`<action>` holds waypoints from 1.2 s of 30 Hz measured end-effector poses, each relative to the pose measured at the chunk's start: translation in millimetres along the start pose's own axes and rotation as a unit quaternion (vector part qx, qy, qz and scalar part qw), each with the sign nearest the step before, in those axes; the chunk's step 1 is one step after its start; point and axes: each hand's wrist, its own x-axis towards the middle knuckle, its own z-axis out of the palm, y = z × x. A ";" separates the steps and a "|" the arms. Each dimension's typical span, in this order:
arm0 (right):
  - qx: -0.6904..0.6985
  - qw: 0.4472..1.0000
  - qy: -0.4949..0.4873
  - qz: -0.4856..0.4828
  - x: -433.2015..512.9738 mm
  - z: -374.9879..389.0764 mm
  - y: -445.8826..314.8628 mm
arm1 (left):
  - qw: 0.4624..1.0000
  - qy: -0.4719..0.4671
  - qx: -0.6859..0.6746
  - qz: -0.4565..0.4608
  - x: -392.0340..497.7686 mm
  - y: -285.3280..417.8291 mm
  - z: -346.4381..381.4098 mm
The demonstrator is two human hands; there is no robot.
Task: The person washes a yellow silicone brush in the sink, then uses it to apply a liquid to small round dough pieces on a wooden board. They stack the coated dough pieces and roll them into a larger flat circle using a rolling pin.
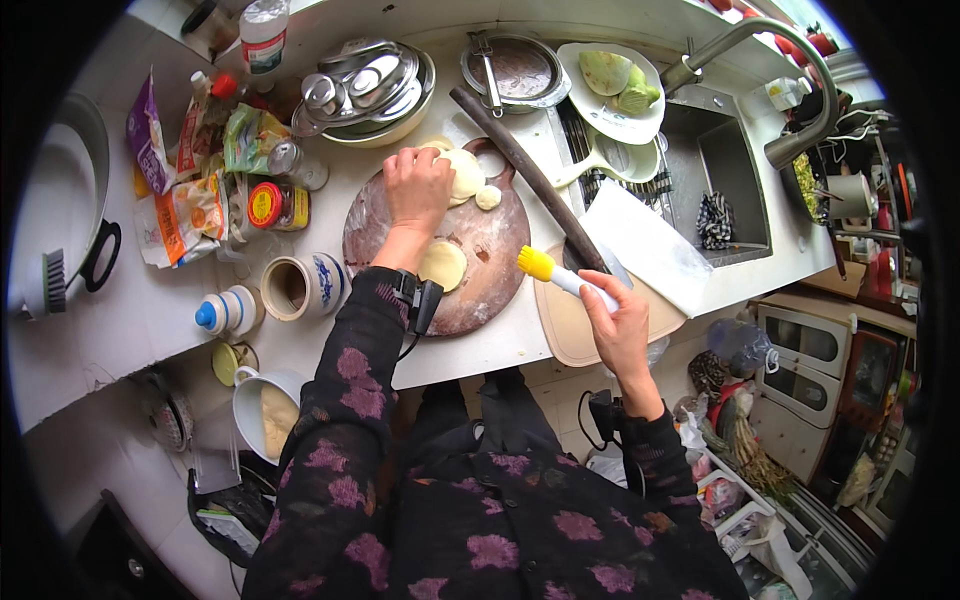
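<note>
My right hand [616, 319] grips the pale handle of a basting brush with yellow bristles [535, 263], held right of a round wooden board [487, 300]. Over the board's upper left, my left hand [420, 187] is bent down beside flattened dough rounds [465, 174]; its fingertips are hidden, so whether it holds dough does not show. A small dough ball [488, 198] sits at the right of those rounds. Nearer to me on the board lies a single flat dough round [443, 266], close to my left wrist.
A dark rolling pin [529, 176] lies slanting beside the board. Right of it are a white sheet [637, 247], a beige cutting board [562, 322] and the sink [731, 172]. Jars, including an open ceramic one [296, 289], stand at the left; a white pot [247, 412] holds dough.
</note>
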 end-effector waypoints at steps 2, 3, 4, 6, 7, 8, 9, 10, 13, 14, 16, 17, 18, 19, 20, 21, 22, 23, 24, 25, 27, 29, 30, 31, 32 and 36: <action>0.013 1.000 0.003 -0.016 3.6 -2.1 1.2 | 0.999 -0.003 -0.028 -0.031 0.7 3.4 1.3; 0.015 1.000 0.004 -0.018 5.4 -2.4 0.9 | 0.996 -0.023 -0.051 -0.071 1.0 6.1 1.4; 0.018 1.000 0.002 -0.023 6.9 -2.6 0.3 | 0.987 -0.063 -0.081 -0.122 2.1 8.3 1.1; 0.021 0.999 0.000 -0.031 9.8 -2.3 -1.3 | 0.981 -0.073 -0.087 -0.159 4.4 11.3 -1.1; 0.022 0.999 -0.004 -0.032 11.1 -1.8 -2.0 | 0.972 -0.097 -0.100 -0.188 5.6 11.6 -2.7; 0.022 0.999 -0.008 -0.033 12.3 -1.3 -2.5 | 0.975 -0.101 -0.096 -0.174 6.7 10.6 -4.7; 0.024 0.999 -0.012 -0.038 13.2 -0.9 -2.8 | 0.975 -0.114 -0.098 -0.165 8.3 9.0 -6.4; 0.025 0.999 -0.014 -0.033 14.3 0.1 -2.8 | 0.977 -0.108 -0.101 -0.151 9.6 7.2 -7.9; 0.031 0.999 -0.012 -0.036 16.4 1.8 -2.0 | 0.968 -0.138 -0.153 -0.141 13.9 2.2 -10.2; 0.032 0.999 -0.008 -0.041 16.9 2.0 -1.3 | 0.962 -0.117 -0.214 -0.122 15.2 1.2 -10.5; 0.034 0.998 -0.005 -0.044 17.8 1.6 0.2 | 0.935 -0.098 -0.326 -0.097 15.9 -0.3 -12.9; 0.035 0.999 -0.007 -0.041 18.3 1.1 1.0 | 0.871 -0.104 -0.452 -0.163 14.8 -1.3 -15.9; 0.035 0.999 -0.008 -0.039 18.5 0.4 1.8 | 0.783 -0.133 -0.558 -0.241 11.8 -2.9 -20.7; 0.036 0.999 -0.012 -0.035 18.9 -0.2 2.4 | 0.670 -0.164 -0.643 -0.333 8.3 -5.5 -27.0; 0.037 0.999 -0.015 -0.032 19.2 -0.7 3.0 | 0.602 -0.128 -0.711 -0.340 2.8 -7.8 -34.9; 0.037 0.999 -0.017 -0.034 19.4 -1.0 3.4 | 0.580 -0.117 -0.727 -0.350 -4.7 -12.1 -45.2; 0.031 0.998 -0.014 -0.043 19.7 -0.9 3.6 | 0.593 -0.120 -0.701 -0.379 -12.7 -14.7 -55.1; 0.034 0.998 -0.017 -0.044 20.0 -0.5 3.7 | 0.591 -0.108 -0.712 -0.364 -20.6 -17.0 -64.3; 0.034 0.998 -0.016 -0.047 20.4 0.3 3.7 | 0.649 -0.136 -0.645 -0.380 -28.9 -19.4 -73.3; 0.032 0.998 -0.016 -0.052 20.7 1.4 3.4 | 0.696 -0.156 -0.601 -0.360 -37.1 -21.7 -81.8; 0.032 0.998 -0.022 -0.049 21.0 3.9 2.0 | 0.804 -0.179 -0.449 -0.346 -55.5 -17.4 -92.7; 0.024 0.998 -0.027 -0.056 21.2 6.1 0.1 | 0.872 -0.164 -0.383 -0.259 -76.9 -2.2 -96.4; 0.024 0.998 -0.032 -0.056 21.2 7.2 -1.1 | 0.920 -0.135 -0.318 -0.183 -86.6 5.0 -96.2; 0.023 0.997 -0.035 -0.059 21.0 8.0 -2.3 | 0.956 -0.108 -0.252 -0.105 -96.2 12.0 -95.3; 0.021 0.997 -0.037 -0.062 20.8 8.7 -3.5 | 0.980 -0.076 -0.184 -0.027 -105.3 18.0 -93.7; 0.010 0.997 -0.053 -0.048 18.3 11.2 -7.4 | 0.983 -0.095 -0.153 -0.021 -135.1 30.9 -88.6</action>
